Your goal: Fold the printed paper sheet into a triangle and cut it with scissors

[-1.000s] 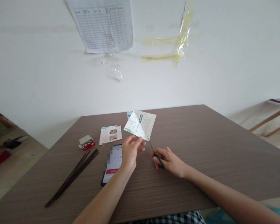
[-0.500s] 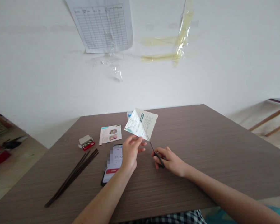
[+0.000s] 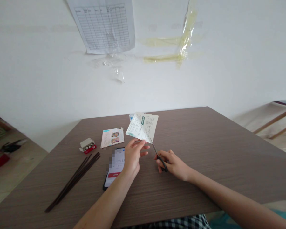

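Note:
My left hand [image 3: 132,155] pinches the lower corner of a printed paper sheet [image 3: 143,126] and holds it tilted up above the brown table [image 3: 216,149]. My right hand [image 3: 173,163] is closed on the black handles of a pair of scissors [image 3: 157,152]. The scissor blades point up toward the paper's lower edge, right beside my left fingertips. Both forearms reach in from the bottom edge of the view.
A phone [image 3: 114,168] with a lit screen lies under my left wrist. Left of it lie several dark thin sticks [image 3: 73,181], a small red-and-white box [image 3: 87,145] and a printed paper piece [image 3: 112,137]. A chart [image 3: 105,25] and tape strips hang on the wall.
The paper in my left hand has turned slightly, its upper corner swinging a little. Both hands and the scissors stay almost where they were.

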Tool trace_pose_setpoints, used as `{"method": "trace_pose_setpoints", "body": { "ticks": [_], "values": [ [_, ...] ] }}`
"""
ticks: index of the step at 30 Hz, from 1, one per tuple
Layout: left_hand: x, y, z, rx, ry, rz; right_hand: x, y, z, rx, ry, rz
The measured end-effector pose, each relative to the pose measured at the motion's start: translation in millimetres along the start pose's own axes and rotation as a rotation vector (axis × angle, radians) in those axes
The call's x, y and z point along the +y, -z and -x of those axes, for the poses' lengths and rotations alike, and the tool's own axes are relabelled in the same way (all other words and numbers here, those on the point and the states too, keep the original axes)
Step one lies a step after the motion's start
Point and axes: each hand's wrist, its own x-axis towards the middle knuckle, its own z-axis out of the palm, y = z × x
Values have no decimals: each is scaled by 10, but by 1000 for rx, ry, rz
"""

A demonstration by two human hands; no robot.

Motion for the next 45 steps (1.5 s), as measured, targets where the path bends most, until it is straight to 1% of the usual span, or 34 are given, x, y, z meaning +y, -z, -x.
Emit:
{"method": "trace_pose_setpoints", "body": {
  "ticks": [15,21,35,45],
  "values": [
    [-29,20,-23,-19,-12,-7,45,-5,-26,-23,0,18],
    [-35,29,-24,-41,-17,-15,21,0,-11,11,4,-20],
    [-20,24,-16,-34,-15,-20,52,3,-33,-33,-14,25],
    [-22,18,-14,-24,-20,-7,-37,9,-17,16,-26,-35]
  ]
}}
